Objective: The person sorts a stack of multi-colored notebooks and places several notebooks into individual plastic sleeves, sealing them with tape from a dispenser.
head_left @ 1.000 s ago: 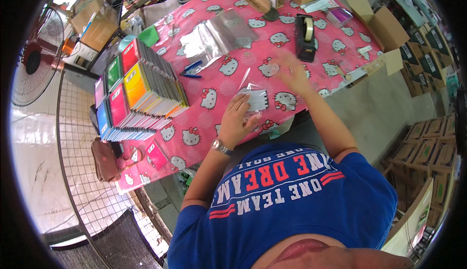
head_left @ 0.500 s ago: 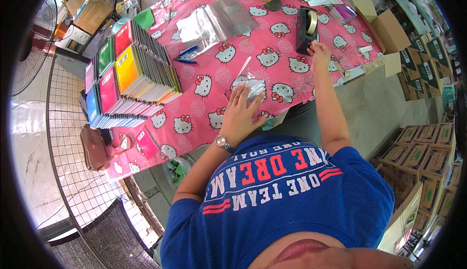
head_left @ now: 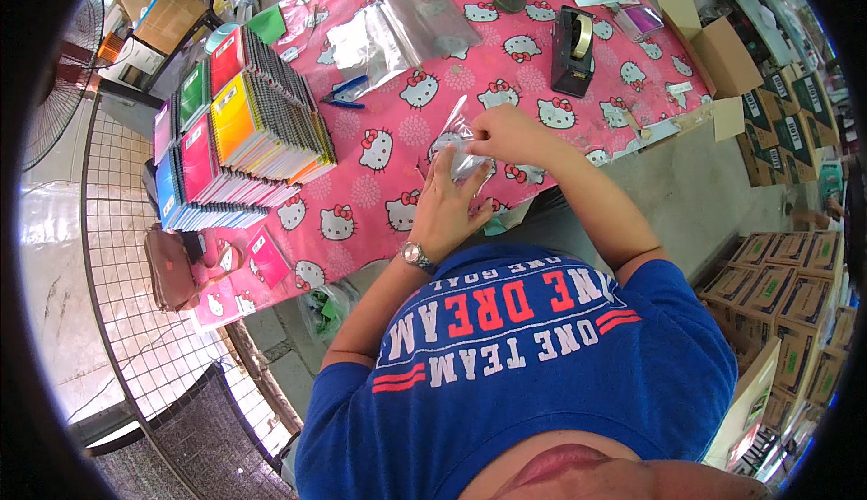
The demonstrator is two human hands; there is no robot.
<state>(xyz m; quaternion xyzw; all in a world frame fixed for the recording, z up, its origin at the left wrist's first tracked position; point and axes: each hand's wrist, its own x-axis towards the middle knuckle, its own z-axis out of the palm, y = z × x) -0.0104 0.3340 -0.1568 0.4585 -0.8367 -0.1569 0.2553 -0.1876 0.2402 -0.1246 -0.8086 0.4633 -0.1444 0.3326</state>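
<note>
A small package in clear, shiny plastic point(head_left: 464, 166) lies on the pink patterned tablecloth near the table's front edge. My left hand point(head_left: 440, 206) rests flat over its near left side, fingers spread. At the package's far right side is my right hand point(head_left: 510, 134), its fingertips pinched together against the plastic. Whatever those fingertips hold is too small to make out. A loose flap of clear plastic rises beyond the fingers. Farther right stands a black tape dispenser point(head_left: 572, 71) with a roll of tape in it.
Several stacks of spiral notebooks point(head_left: 271, 130) in bright colours stand at the left. Blue-handled pliers point(head_left: 346, 93) lie beside them, near clear plastic sleeves point(head_left: 411, 30). A pink notebook point(head_left: 268, 258) and a brown bag point(head_left: 169, 270) are at the near left. An open carton point(head_left: 722, 57) sits at the right.
My right hand has come left from the tape dispenser to the plastic-wrapped package, its fingers still pinched. My left hand has stayed on the package.
</note>
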